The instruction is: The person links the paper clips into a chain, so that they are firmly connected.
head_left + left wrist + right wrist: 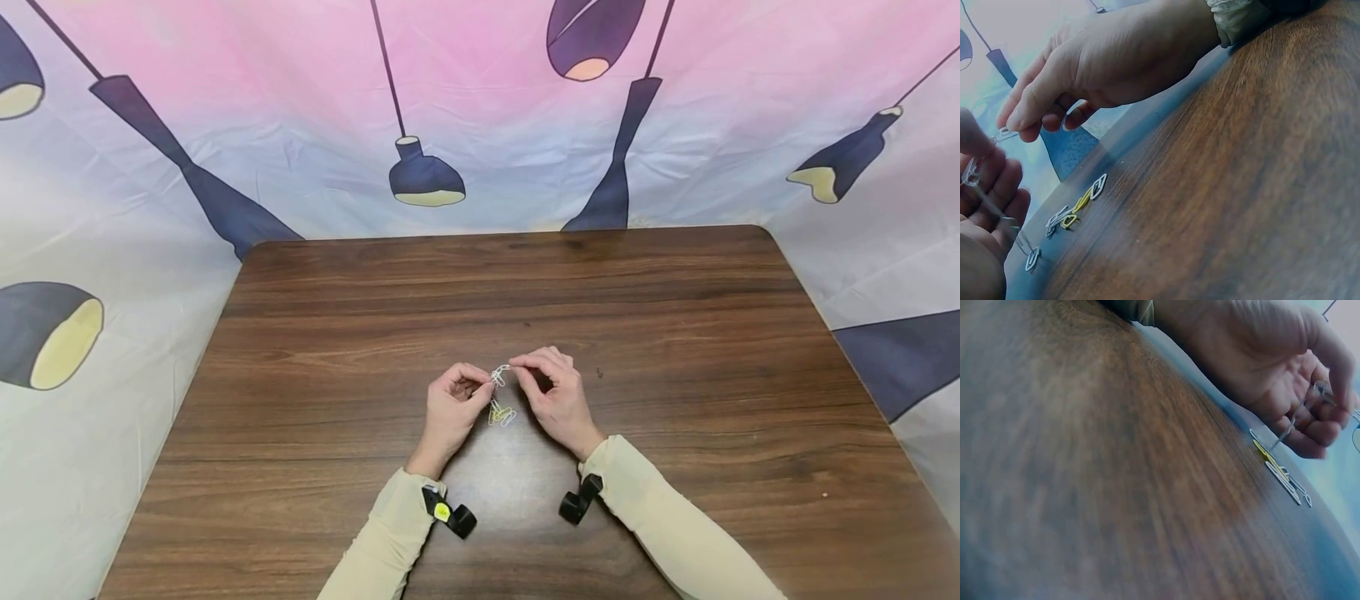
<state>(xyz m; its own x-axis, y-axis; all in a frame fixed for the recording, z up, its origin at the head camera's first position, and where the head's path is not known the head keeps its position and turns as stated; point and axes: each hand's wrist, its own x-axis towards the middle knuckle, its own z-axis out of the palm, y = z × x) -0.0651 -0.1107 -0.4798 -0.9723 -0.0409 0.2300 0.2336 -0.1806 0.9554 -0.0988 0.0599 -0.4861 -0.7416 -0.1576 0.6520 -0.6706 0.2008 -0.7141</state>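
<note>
My left hand [453, 408] pinches a chain of linked white paper clips [498, 377] between thumb and index finger. The chain's far end reaches the fingertips of my right hand [557, 398], which pinch a pale clip, also seen as a small paper clip [1006, 132] in the left wrist view. A further part of the chain [1291, 425] hangs below the left hand towards the table. Several loose-looking yellow and white paper clips [499, 414] lie on the wood just under the hands; whether some are linked to the chain cannot be told.
The brown wooden table [300, 400] spreads around both hands. Behind it hangs a fabric backdrop [322, 167] printed with lamps. Black wrist cameras are strapped over both sleeves, and a tiny pale speck [825, 495] lies at the right.
</note>
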